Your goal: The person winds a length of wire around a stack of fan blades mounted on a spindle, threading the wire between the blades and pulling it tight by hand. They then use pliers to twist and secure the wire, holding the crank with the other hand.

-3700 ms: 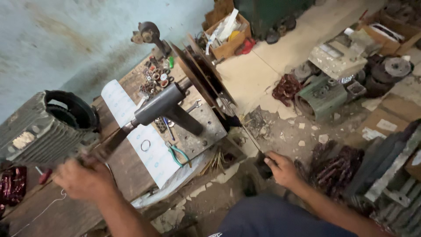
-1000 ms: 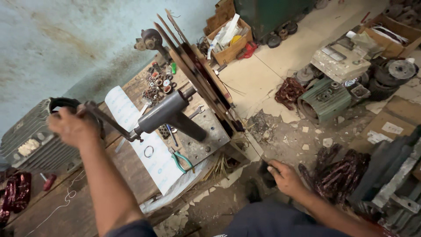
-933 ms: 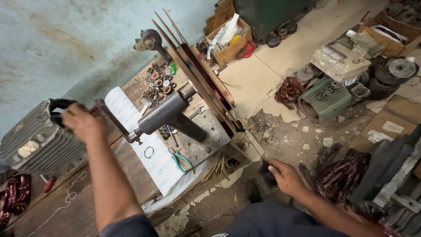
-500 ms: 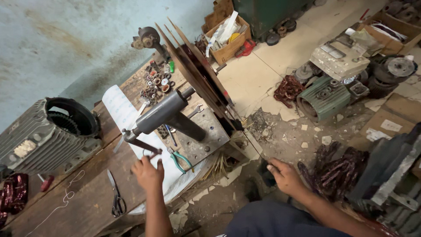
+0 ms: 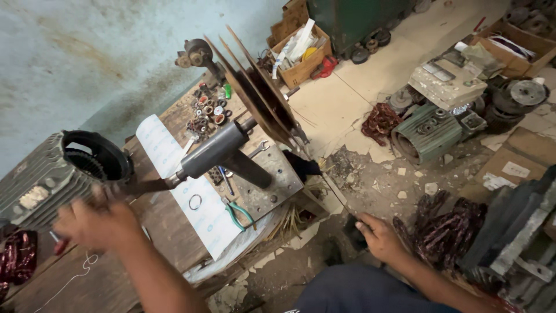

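The left hand point(image 5: 95, 223) is blurred over the wooden bench point(image 5: 145, 232), at the end of the dark crank handle point(image 5: 147, 185) that juts from the grey winding machine point(image 5: 223, 153). Its fingers seem curled at the handle's tip, but the blur hides whether they clamp it. A ribbed motor housing point(image 5: 52, 177) lies just beside that hand. The right hand point(image 5: 382, 237) hangs low beside the bench, fingers closed around a small dark object point(image 5: 353, 229); a thin wire point(image 5: 333, 191) runs from it up toward the machine's wooden former plates point(image 5: 255, 95). Green-handled pliers point(image 5: 237, 211) lie on white paper point(image 5: 191, 191).
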The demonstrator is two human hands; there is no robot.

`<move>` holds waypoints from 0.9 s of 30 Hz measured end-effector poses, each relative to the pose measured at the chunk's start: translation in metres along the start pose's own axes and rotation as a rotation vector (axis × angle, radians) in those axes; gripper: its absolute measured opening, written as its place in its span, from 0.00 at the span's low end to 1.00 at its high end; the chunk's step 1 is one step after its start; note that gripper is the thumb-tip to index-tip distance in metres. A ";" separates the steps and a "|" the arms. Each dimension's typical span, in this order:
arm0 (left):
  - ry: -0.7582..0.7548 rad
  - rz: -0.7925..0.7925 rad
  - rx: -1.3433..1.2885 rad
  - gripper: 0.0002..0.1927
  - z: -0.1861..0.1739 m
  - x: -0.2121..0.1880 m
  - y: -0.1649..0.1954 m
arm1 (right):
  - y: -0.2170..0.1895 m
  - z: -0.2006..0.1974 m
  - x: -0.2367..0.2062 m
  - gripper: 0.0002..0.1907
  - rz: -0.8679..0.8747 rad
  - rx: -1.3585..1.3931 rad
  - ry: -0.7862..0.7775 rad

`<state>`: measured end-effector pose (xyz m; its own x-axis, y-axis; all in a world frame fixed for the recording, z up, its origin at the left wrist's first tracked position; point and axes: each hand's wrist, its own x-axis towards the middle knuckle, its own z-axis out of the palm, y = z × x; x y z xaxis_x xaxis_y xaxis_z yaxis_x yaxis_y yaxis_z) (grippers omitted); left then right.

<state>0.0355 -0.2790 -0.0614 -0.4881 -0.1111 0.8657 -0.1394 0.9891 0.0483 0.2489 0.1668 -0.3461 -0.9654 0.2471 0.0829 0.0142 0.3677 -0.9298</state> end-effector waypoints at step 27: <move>-0.660 -0.008 -0.133 0.41 0.046 -0.163 0.027 | -0.023 0.009 0.046 0.17 -0.123 -0.067 0.039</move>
<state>0.0719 -0.2389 -0.2242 -0.9177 -0.1123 0.3810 -0.0581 0.9869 0.1508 0.2020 0.1619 -0.3239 -0.9501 0.2305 0.2100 -0.0853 0.4558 -0.8860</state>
